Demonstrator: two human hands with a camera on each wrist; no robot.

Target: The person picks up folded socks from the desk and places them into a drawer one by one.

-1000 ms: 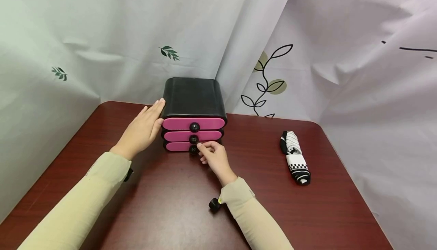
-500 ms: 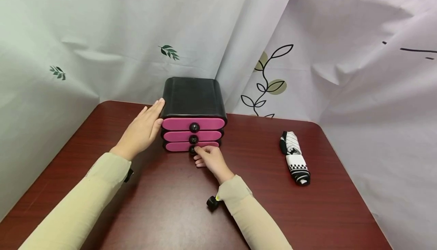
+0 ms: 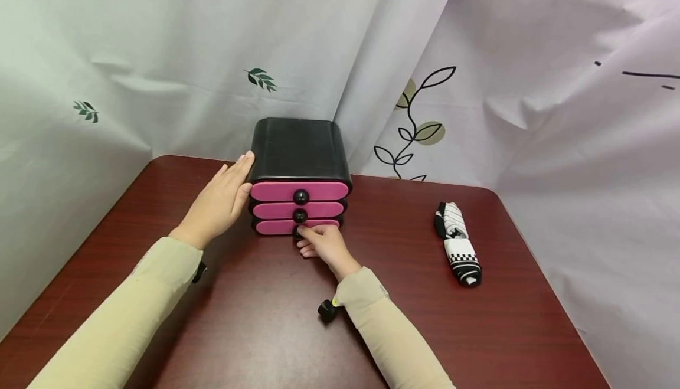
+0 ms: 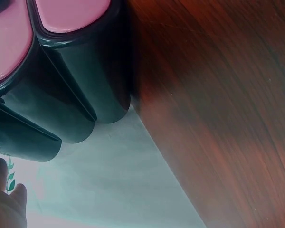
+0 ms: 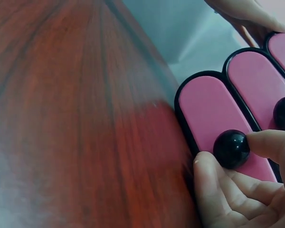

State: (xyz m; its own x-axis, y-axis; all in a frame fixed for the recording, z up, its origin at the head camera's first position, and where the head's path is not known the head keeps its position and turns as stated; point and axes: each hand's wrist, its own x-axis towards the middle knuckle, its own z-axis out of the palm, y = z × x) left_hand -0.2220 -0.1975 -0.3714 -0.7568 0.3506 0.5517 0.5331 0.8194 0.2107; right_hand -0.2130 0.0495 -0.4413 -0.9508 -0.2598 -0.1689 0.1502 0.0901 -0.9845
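A black drawer unit (image 3: 297,150) with three pink drawer fronts stands at the back of the table. My left hand (image 3: 212,206) lies along the unit's left side, fingers straight and tips by its top edge. At the bottom drawer (image 3: 272,228), my right hand (image 3: 329,247) pinches the round black knob (image 5: 232,149); in the right wrist view the thumb and a finger sit on either side of it. All three drawers are pushed in. The left wrist view has the unit's black side and part of the left hand's fingers (image 4: 7,199).
A pair of folded black-and-white socks (image 3: 459,247) lies on the right of the reddish-brown table (image 3: 255,318). A white curtain (image 3: 212,41) with leaf prints hangs right behind the table's back edge. Small black devices (image 3: 327,311) are strapped at the wrists.
My right hand has moved slightly left and down onto the bottom drawer's knob and now pinches it. The left hand keeps its place against the drawer unit.
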